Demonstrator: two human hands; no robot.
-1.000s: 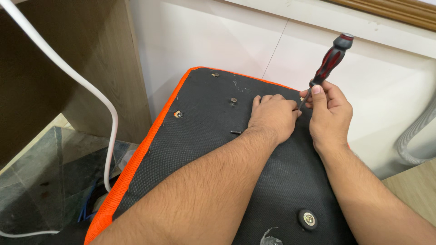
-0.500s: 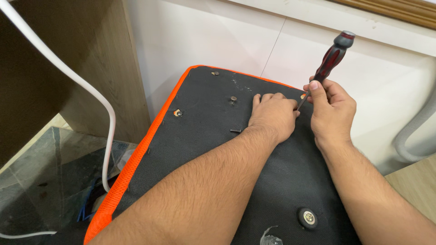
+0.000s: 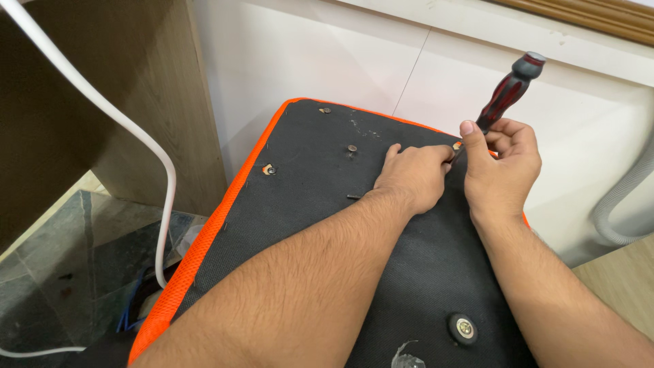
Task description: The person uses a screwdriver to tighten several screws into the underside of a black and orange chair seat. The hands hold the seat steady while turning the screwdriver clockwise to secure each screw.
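Here, screwdriver (image 3: pixel 507 92) between both hands (image 3: pixel 501 170).

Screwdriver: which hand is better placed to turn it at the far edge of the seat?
The right hand: it holds the screwdriver in its grip, tip down at the seat's far edge. The left hand rests on the fabric beside the tip.

Dark stone floor (image 3: pixel 61 272): white cable (image 3: pixel 160 225), seat cushion (image 3: pixel 300 197) standing.

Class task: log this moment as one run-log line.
right hand: grips red-black screwdriver | left hand: rests on black seat underside, fingers by tip | tip: hidden
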